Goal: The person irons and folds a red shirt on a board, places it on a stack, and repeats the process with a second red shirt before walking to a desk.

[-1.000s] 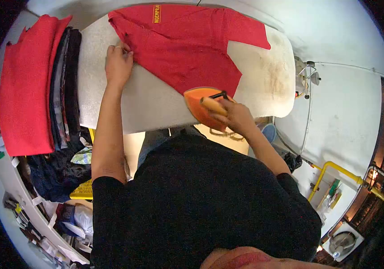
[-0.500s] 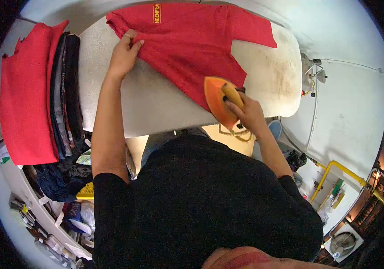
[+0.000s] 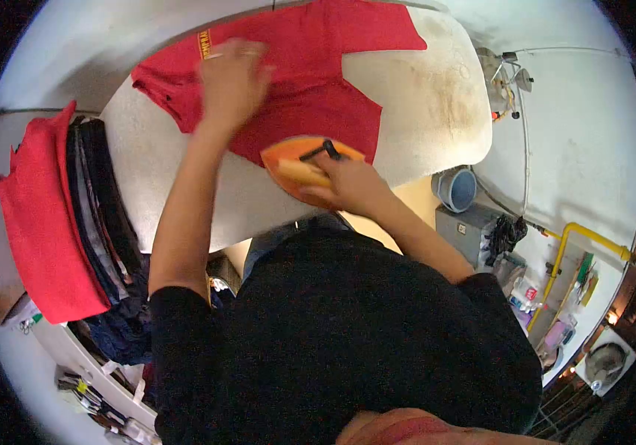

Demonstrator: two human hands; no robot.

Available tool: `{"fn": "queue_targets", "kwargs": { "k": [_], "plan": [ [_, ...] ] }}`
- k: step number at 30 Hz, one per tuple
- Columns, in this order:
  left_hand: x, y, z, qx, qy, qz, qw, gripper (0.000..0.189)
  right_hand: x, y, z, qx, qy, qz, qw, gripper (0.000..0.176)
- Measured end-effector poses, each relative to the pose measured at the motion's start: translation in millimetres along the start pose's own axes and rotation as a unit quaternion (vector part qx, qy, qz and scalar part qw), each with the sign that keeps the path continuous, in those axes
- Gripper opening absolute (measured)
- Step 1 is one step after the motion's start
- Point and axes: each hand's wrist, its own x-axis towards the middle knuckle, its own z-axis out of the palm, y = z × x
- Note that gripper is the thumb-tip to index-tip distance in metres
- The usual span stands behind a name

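Gripping the Iron at the Red Garment's Near Edge

At far left, a folded red cloth (image 3: 47, 222) lies beside a stack of dark garments (image 3: 95, 200). Your left hand (image 3: 235, 85), blurred, is over the red garment (image 3: 299, 107) near its yellow lettering (image 3: 204, 44); whether the fingers are open or pinching fabric, you cannot tell from this view. The red garment lies across the pale ironing board (image 3: 422, 111). Your right hand (image 3: 355, 185) closes around the handle of the orange iron (image 3: 281, 157), its tip facing left. Brown stains (image 3: 451, 104) mark the board farther right.
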Motion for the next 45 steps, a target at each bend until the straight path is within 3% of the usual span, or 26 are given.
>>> {"fn": "queue_targets", "kwargs": {
  "k": [3,4,6,8,11,14,16,18,21,23,25,27,29,31,34,36,38,39,40,41,43,44,45],
  "plan": [
    [32.6,75.3,31.4,-0.040,-0.189,0.157,0.969,0.022,-26.9,-2.1,4.4,0.031,-0.024,0.052,0.998,0.054],
    [38.0,95.1,45.4,-0.044,-0.213,0.203,0.955,0.022,-29.9,-2.7,7.3,0.023,-0.013,0.056,0.998,0.050],
    [39.7,117.4,79.8,-0.048,-0.239,0.256,0.935,0.022,-31.5,-1.8,11.0,0.033,-0.010,0.065,0.997,0.049],
    [42.5,130.6,104.6,-0.065,-0.194,0.342,0.917,0.018,-33.2,-0.1,11.5,0.042,-0.007,0.071,0.997,0.049],
    [57.8,141.6,119.0,-0.031,-0.282,0.368,0.886,0.020,-34.2,1.2,7.7,0.039,-0.001,0.074,0.997,0.050],
    [79.7,148.9,118.1,-0.043,-0.313,0.361,0.877,0.018,-27.1,18.1,7.9,0.071,0.038,0.117,0.990,0.050],
    [93.3,155.6,113.9,-0.047,-0.361,0.363,0.858,0.017,-17.0,47.5,2.2,0.093,0.197,0.083,0.973,0.050],
    [102.7,156.4,117.3,-0.048,-0.403,0.359,0.840,0.017,-5.0,73.3,-22.9,0.060,0.147,0.186,0.970,0.050],
    [120.2,140.3,129.7,-0.136,-0.396,0.291,0.860,0.018,5.3,99.1,-61.1,0.077,0.179,0.187,0.963,0.052],
    [136.1,113.2,128.2,-0.294,-0.352,0.146,0.877,0.020,-0.7,104.0,-57.1,0.100,0.178,0.168,0.965,0.052],
    [134.3,85.4,38.7,-0.272,-0.251,0.061,0.927,0.017,-1.5,100.7,-44.0,0.125,0.177,0.140,0.966,0.052],
    [112.4,45.7,33.7,-0.442,-0.134,-0.015,0.887,0.022,-11.9,76.7,-17.3,0.056,0.185,-0.034,0.981,0.051],
    [84.2,27.2,-5.3,-0.373,-0.081,-0.065,0.922,0.018,-19.5,35.1,-11.9,0.023,-0.036,0.040,0.998,0.049],
    [45.2,16.1,-25.4,-0.369,-0.033,-0.186,0.910,0.018,-20.8,9.4,-16.7,0.019,-0.075,-0.037,0.996,0.053],
    [-23.4,9.9,-38.5,-0.408,0.039,-0.289,0.865,0.016,-2.0,8.7,-25.7,0.002,-0.071,-0.051,0.996,0.054],
    [-68.8,17.6,-39.7,-0.417,0.058,-0.362,0.832,0.015,19.1,27.6,-38.1,0.034,-0.068,0.007,0.997,0.057],
    [-114.5,27.1,-34.5,-0.425,0.036,-0.432,0.795,0.015,19.1,49.7,-77.1,-0.029,0.067,-0.009,0.997,0.059],
    [-135.6,32.4,-32.8,-0.421,0.012,-0.456,0.784,0.015,33.4,97.9,-63.0,0.007,0.150,-0.002,0.989,0.059],
    [-150.7,43.7,-30.9,-0.368,-0.015,-0.422,0.828,0.015,36.4,116.3,-86.0,0.025,0.083,0.092,0.992,0.058],
    [-161.2,59.2,-29.2,-0.313,-0.043,-0.385,0.867,0.015,36.8,155.6,-89.7,0.096,0.135,0.090,0.982,0.057],
    [-170.8,85.7,-28.5,-0.257,-0.110,-0.282,0.918,0.016,18.8,195.8,-113.2,0.089,0.202,0.126,0.967,0.057],
    [-168.6,98.7,-28.5,-0.252,-0.118,-0.264,0.923,0.029,11.7,219.9,-119.6,0.057,0.217,0.148,0.963,0.058],
    [-167.6,105.6,-24.9,-0.246,-0.114,-0.269,0.924,0.029,4.4,243.7,-127.1,0.024,0.233,0.167,0.958,0.059]
  ]
}}
